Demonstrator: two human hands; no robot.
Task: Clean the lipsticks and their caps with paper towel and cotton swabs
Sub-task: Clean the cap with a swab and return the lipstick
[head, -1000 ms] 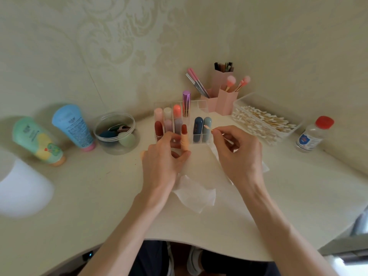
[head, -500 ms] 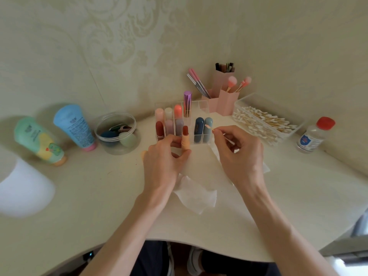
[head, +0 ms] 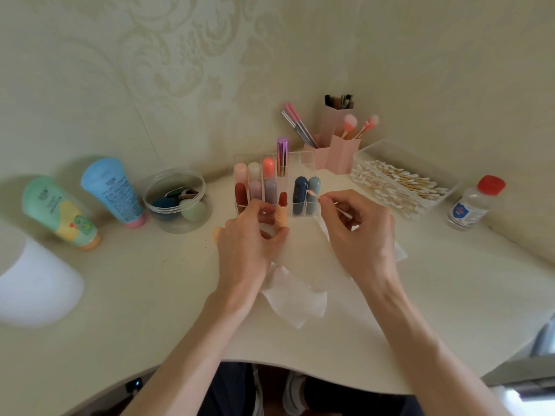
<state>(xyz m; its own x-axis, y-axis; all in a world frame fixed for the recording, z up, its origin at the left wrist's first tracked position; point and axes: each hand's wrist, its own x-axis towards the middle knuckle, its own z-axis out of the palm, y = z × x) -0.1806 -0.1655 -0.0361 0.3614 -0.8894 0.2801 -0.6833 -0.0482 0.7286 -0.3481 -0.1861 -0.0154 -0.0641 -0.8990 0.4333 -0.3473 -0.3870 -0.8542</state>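
While the swab hovered beside the bared lipstick: the step in hand looked to be wiping round the red bullet and the tube's rim with the cotton tip.
Lipstick (head: 281,216): a peach tube with its red bullet wound up, it stood upright at the centre of the frame, just in front of the clear organiser (head: 300,162) and above the paper towel (head: 297,298) on the bench (head: 150,280).
Left hand (head: 249,235): its back faced the camera, with thumb and fingers clamped on the lower tube.
Right hand (head: 360,232): right of centre, its thumb and forefinger pinched the cotton swab (head: 315,196) along the stick. One tip pointed left toward the bullet, near it but apart.
Doing it well: light strokes seemed best, skirting the bullet's base instead of digging into the soft colour. The left fingers could turn the tube so the swab need not chase round it.
Risk: a sideways push would likely gouge or snap the bullet.
Cap (head: 216,234): a peach piece showed at the left hand's left edge, probably the cap, but it was mostly hidden.
Spare swabs: they lay in the clear box (head: 444,199), right of centre.
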